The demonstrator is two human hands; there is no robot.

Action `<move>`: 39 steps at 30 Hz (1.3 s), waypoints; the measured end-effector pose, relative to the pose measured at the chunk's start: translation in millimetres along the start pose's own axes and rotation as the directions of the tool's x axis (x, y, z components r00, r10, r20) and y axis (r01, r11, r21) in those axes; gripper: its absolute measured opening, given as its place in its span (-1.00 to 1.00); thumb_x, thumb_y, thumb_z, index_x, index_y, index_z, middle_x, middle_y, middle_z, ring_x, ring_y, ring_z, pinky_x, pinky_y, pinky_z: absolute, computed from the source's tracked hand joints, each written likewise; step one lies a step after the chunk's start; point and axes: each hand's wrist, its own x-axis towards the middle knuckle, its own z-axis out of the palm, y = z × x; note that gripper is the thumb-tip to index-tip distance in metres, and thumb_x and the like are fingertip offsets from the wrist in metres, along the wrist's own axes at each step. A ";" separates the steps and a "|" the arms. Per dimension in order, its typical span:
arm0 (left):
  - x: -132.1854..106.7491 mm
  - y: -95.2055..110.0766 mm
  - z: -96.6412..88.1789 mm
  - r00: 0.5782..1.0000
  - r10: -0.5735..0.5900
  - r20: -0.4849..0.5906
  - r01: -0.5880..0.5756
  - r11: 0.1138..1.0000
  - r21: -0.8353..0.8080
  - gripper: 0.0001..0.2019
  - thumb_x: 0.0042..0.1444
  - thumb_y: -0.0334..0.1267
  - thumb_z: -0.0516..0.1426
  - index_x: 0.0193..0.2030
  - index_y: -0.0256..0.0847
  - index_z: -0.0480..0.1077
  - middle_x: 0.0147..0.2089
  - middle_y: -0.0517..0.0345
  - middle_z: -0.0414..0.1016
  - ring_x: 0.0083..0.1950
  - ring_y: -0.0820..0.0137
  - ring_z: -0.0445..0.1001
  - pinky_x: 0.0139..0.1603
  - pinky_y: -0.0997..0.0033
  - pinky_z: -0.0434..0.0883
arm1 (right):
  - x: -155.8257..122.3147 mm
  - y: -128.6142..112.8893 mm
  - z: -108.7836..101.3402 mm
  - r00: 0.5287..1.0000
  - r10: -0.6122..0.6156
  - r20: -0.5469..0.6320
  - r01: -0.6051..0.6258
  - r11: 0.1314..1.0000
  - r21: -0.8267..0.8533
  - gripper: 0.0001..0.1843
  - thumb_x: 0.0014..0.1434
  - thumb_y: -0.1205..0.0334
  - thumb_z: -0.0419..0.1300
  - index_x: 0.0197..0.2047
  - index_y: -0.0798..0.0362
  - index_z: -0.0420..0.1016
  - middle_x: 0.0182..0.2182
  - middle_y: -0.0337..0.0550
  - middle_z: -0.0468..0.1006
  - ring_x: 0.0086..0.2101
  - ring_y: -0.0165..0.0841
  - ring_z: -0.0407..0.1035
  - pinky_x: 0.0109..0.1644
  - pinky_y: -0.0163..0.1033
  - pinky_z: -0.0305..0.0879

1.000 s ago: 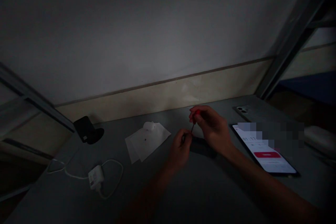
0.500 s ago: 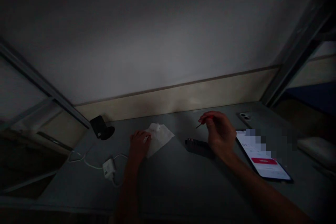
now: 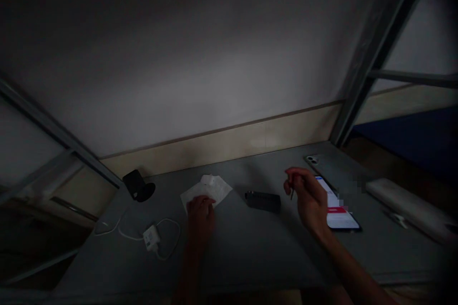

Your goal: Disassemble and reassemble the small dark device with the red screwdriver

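Observation:
My left hand (image 3: 201, 219) rests on the near edge of a white tissue (image 3: 222, 189), its fingers loosely bent and a little apart. A small white lump (image 3: 207, 179) sits at the tissue's far side; its kind is too dim to make out. In my right hand (image 3: 309, 200) is a small screwdriver (image 3: 292, 194), its red handle mostly hidden by the fingers and its thin shaft angled down. Between the hands lies a black oblong device (image 3: 264, 201) with a ridged top, touched by neither hand.
A lit phone (image 3: 341, 221) lies partly behind my right wrist. Further back is another phone (image 3: 324, 162) with camera lenses. A long pale case (image 3: 404, 205) lies at the right. On the left are a white charger (image 3: 150, 237) with its cable and a black stand (image 3: 138, 185).
The view has swung to the right. My right hand has drawn away from the black device, and the screwdriver's shaft now points more downward. My left hand has slid nearer on the tissue.

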 end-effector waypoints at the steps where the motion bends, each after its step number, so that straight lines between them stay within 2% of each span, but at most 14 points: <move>1: -2.2 13.6 4.1 0.999 0.024 0.033 -0.022 0.998 -0.063 -0.78 0.30 -0.33 0.04 -0.11 -0.11 0.53 -0.04 0.02 0.55 0.09 0.21 0.47 0.20 0.08 0.32 | -7.9 2.0 -6.4 0.995 0.078 0.054 -0.076 0.996 -0.047 -0.70 0.36 -0.01 0.10 -0.06 -0.01 0.51 -0.43 -0.25 0.34 -0.48 -0.37 0.28 -0.42 -0.25 0.21; 2: -3.2 27.5 9.5 0.997 0.038 0.069 -0.029 0.991 -0.133 -0.77 0.31 -0.30 0.05 -0.01 -0.09 0.51 0.05 0.02 0.53 0.15 0.22 0.45 0.24 0.09 0.32 | -15.4 5.6 -11.4 0.986 0.138 0.089 -0.127 0.985 -0.117 -0.67 0.36 -0.05 0.09 -0.03 -0.02 0.51 -0.42 -0.23 0.37 -0.45 -0.35 0.30 -0.40 -0.25 0.24; 4: -1.6 53.4 23.0 0.992 0.013 0.124 0.024 0.956 -0.292 -0.64 0.30 -0.20 0.10 0.23 -0.06 0.37 0.26 -0.01 0.41 0.29 0.21 0.37 0.32 0.11 0.30 | -28.2 17.1 -16.7 0.973 0.202 0.114 -0.165 0.948 -0.274 -0.61 0.31 -0.11 0.13 0.00 -0.03 0.53 -0.22 -0.12 0.50 -0.26 -0.27 0.41 -0.20 -0.16 0.36; 6: 2.9 72.2 37.5 0.982 -0.034 0.184 0.114 0.889 -0.444 -0.54 0.31 -0.15 0.11 0.32 -0.10 0.26 0.31 -0.05 0.37 0.32 0.22 0.36 0.34 0.12 0.31 | -38.9 31.8 -16.6 0.982 0.177 0.071 -0.143 0.930 -0.337 -0.51 0.14 -0.19 0.27 -0.02 0.00 0.52 -0.09 -0.03 0.54 -0.12 -0.15 0.43 -0.01 -0.03 0.38; 7: 5.0 77.8 43.9 0.973 -0.045 0.227 0.156 0.852 -0.499 -0.55 0.31 -0.14 0.11 0.31 -0.13 0.28 0.29 -0.07 0.40 0.29 0.22 0.39 0.32 0.12 0.33 | -44.0 39.1 -15.3 0.981 0.184 0.055 -0.155 0.928 -0.338 -0.46 0.11 -0.19 0.29 0.00 0.01 0.50 -0.04 0.00 0.54 -0.06 -0.11 0.43 0.05 0.01 0.37; 11: 0.9 79.0 56.6 0.950 -0.130 0.284 0.276 0.777 -0.566 -0.67 0.29 -0.22 0.11 0.16 -0.20 0.40 0.13 -0.10 0.53 0.16 0.20 0.50 0.24 0.10 0.40 | -63.9 55.8 -10.1 0.956 0.263 0.128 -0.208 0.919 -0.335 -0.46 0.10 -0.08 0.32 0.06 0.04 0.46 -0.03 0.04 0.57 -0.02 -0.07 0.45 0.12 0.06 0.36; 16: -23.5 72.8 50.8 0.939 -0.216 0.267 0.329 0.788 -0.520 -0.72 0.32 -0.20 0.06 0.09 -0.21 0.42 0.07 -0.08 0.57 0.12 0.22 0.53 0.19 0.14 0.44 | -76.6 47.1 -9.0 0.935 0.290 0.203 -0.195 0.901 -0.387 -0.51 0.15 -0.06 0.29 0.07 0.03 0.52 -0.11 0.02 0.62 -0.11 -0.08 0.51 0.04 0.03 0.43; 19: -30.4 77.6 47.6 0.948 -0.237 0.210 0.311 0.824 -0.474 -0.66 0.36 -0.15 0.03 0.20 -0.18 0.36 0.17 -0.11 0.50 0.20 0.21 0.48 0.25 0.12 0.40 | -77.8 43.1 -8.3 0.935 0.295 0.195 -0.190 0.885 -0.426 -0.42 0.18 -0.10 0.26 0.19 0.01 0.46 -0.05 0.02 0.61 -0.10 -0.08 0.51 0.04 0.04 0.44; 22: -30.2 83.8 42.8 0.969 -0.172 0.177 0.233 0.875 -0.424 -0.63 0.36 -0.16 0.02 0.24 -0.17 0.34 0.20 -0.12 0.46 0.23 0.19 0.44 0.29 0.05 0.37 | -77.8 45.6 -9.6 0.947 0.252 0.200 -0.142 0.886 -0.440 -0.43 0.26 -0.10 0.16 0.23 0.01 0.41 0.07 0.06 0.54 0.03 -0.08 0.46 0.18 0.08 0.36; 25: -29.2 87.7 33.6 0.977 -0.081 0.197 0.151 0.917 -0.370 -0.60 0.33 -0.18 0.05 0.27 -0.15 0.32 0.28 -0.12 0.39 0.32 0.15 0.35 0.36 -0.02 0.30 | -77.4 49.4 -14.9 0.948 0.214 0.236 -0.093 0.895 -0.437 -0.48 0.30 -0.10 0.11 0.21 -0.02 0.42 0.09 0.05 0.52 0.10 -0.08 0.41 0.27 0.13 0.26; 28: -29.9 90.1 24.1 0.965 0.012 0.261 0.080 0.937 -0.340 -0.42 0.24 -0.20 0.15 0.39 -0.11 0.20 0.42 -0.07 0.24 0.43 0.12 0.21 0.43 -0.07 0.19 | -76.9 50.0 -23.0 0.939 0.230 0.254 -0.122 0.917 -0.380 -0.50 0.30 -0.11 0.11 0.20 -0.05 0.42 0.13 0.02 0.49 0.13 -0.09 0.37 0.31 0.13 0.21; 31: -30.6 91.7 19.9 0.947 0.062 0.315 0.041 0.950 -0.309 -0.27 0.13 -0.27 0.23 0.44 -0.07 0.12 0.45 -0.02 0.19 0.44 0.09 0.17 0.45 -0.08 0.15 | -75.6 47.5 -31.9 0.918 0.320 0.233 -0.243 0.920 -0.307 -0.47 0.29 -0.15 0.12 0.21 -0.05 0.40 0.07 -0.02 0.54 0.08 -0.09 0.40 0.28 0.11 0.23; 34: -31.5 92.9 21.8 0.947 0.050 0.316 0.044 0.958 -0.282 -0.31 0.13 -0.26 0.23 0.41 -0.06 0.17 0.41 -0.02 0.26 0.39 0.09 0.24 0.42 -0.07 0.19 | -74.1 45.2 -38.8 0.898 0.392 0.198 -0.349 0.911 -0.219 -0.42 0.28 -0.18 0.14 0.24 -0.04 0.34 -0.07 -0.06 0.58 -0.10 -0.16 0.46 0.09 0.00 0.36; 39: -37.0 97.1 24.4 0.953 0.023 0.300 0.055 0.967 -0.249 -0.38 0.19 -0.09 0.22 0.37 -0.08 0.24 0.32 -0.09 0.34 0.33 0.05 0.29 0.34 -0.11 0.29 | -75.1 43.3 -39.0 0.912 0.385 0.144 -0.374 0.922 -0.100 -0.46 0.29 -0.19 0.12 0.19 -0.05 0.33 -0.14 -0.09 0.57 -0.43 -0.35 0.34 -0.29 -0.18 0.36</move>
